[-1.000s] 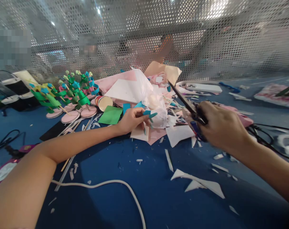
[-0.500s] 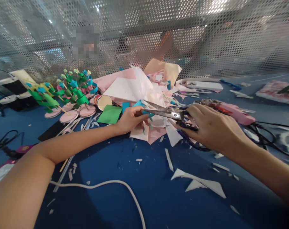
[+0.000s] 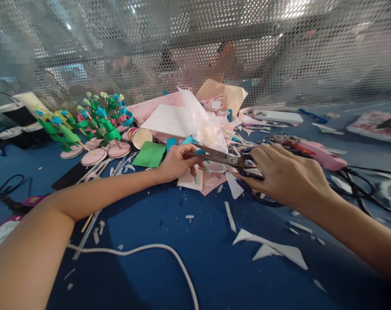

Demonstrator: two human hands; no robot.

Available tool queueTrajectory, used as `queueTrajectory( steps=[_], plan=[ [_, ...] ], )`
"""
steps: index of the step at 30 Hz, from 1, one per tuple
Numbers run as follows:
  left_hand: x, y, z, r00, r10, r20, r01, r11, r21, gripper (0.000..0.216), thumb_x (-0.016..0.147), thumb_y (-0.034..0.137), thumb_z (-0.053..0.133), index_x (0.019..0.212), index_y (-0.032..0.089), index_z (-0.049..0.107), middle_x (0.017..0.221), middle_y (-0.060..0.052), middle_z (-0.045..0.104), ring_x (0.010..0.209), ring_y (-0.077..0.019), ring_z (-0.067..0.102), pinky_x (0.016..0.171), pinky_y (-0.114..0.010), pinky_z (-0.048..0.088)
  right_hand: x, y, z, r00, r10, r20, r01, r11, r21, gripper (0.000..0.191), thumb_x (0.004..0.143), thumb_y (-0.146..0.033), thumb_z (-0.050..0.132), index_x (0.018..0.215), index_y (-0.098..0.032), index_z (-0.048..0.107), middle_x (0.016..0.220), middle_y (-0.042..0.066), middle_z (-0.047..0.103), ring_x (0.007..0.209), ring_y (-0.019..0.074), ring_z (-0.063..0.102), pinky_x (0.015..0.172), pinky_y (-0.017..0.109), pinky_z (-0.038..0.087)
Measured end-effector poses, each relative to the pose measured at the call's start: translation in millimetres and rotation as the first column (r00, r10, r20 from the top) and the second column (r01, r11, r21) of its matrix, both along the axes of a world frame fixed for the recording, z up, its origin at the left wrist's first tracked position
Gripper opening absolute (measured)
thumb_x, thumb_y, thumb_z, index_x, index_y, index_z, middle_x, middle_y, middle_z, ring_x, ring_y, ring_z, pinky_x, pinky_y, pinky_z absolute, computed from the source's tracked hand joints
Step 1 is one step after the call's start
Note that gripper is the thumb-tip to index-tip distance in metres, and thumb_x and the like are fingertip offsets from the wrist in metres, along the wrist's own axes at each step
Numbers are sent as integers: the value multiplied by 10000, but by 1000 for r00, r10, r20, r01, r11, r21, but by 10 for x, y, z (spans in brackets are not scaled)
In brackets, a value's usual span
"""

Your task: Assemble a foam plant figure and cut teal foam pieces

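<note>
My right hand (image 3: 287, 174) grips the dark handles of a pair of scissors (image 3: 231, 159), whose metal blades point left. The fingers of my left hand (image 3: 179, 162) are pinched together at the blade tips. Between them shows a sliver of what looks like blue paper (image 3: 200, 151), mostly hidden by the fingers and blades. A green paper square (image 3: 150, 154) lies just left of that hand, with a blue paper piece (image 3: 171, 143) beside it. Under the fingers lies a pale pink piece (image 3: 191, 178).
Paper and plastic scraps (image 3: 211, 129) are heaped behind my hands. Stick models on pink discs (image 3: 94, 156) stand at left. A pink glue gun (image 3: 323, 154) and a white phone (image 3: 277, 116) lie at right. A white cable (image 3: 144, 246) crosses the front; a perforated metal screen (image 3: 195, 43) rises behind.
The scissor blades have come closer together near my left fingertips, and the right fingers have closed slightly. My left hand has barely moved.
</note>
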State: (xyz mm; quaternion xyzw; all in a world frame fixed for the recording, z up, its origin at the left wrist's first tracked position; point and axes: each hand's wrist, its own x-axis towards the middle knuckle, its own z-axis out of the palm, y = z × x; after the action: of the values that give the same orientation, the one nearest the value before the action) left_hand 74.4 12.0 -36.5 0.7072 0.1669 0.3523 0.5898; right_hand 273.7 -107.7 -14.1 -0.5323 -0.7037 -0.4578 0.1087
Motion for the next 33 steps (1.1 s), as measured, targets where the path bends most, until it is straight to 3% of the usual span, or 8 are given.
queueTrajectory(
  steps=[6,14,28,33],
  plan=[
    [-13,-15,29,999,1,-34,0,1000,14,297,679,360,689,708,123,513,614,-14,662,385,-45,551,372,-154,453,2,2,0,1000,-10,-28,11,999,33,437,887,-512,289,713,-167,494,646,40,566,647,153,550,451,241,281],
    [-30,-28,48,997,29,-72,-28,999,20,213,704,274,667,751,110,539,611,-14,665,377,-49,547,386,-164,458,21,21,-22,1000,16,12,-16,1000,14,424,883,-513,328,717,-159,494,658,30,570,674,143,567,466,229,318],
    [-38,-1,17,998,-22,-67,26,998,55,248,704,326,672,738,119,539,601,-1,659,366,-44,542,381,-157,451,-35,29,-49,995,-24,-96,28,999,41,451,875,-540,278,708,-173,481,640,32,561,638,158,563,436,243,293],
    [-33,-19,42,997,-10,-74,10,1000,0,251,680,304,691,707,116,527,592,-6,659,380,-51,549,381,-164,463,-20,36,-68,996,-9,-86,12,1000,28,462,861,-565,307,715,-167,490,649,34,571,649,157,564,427,240,280]
  ],
)
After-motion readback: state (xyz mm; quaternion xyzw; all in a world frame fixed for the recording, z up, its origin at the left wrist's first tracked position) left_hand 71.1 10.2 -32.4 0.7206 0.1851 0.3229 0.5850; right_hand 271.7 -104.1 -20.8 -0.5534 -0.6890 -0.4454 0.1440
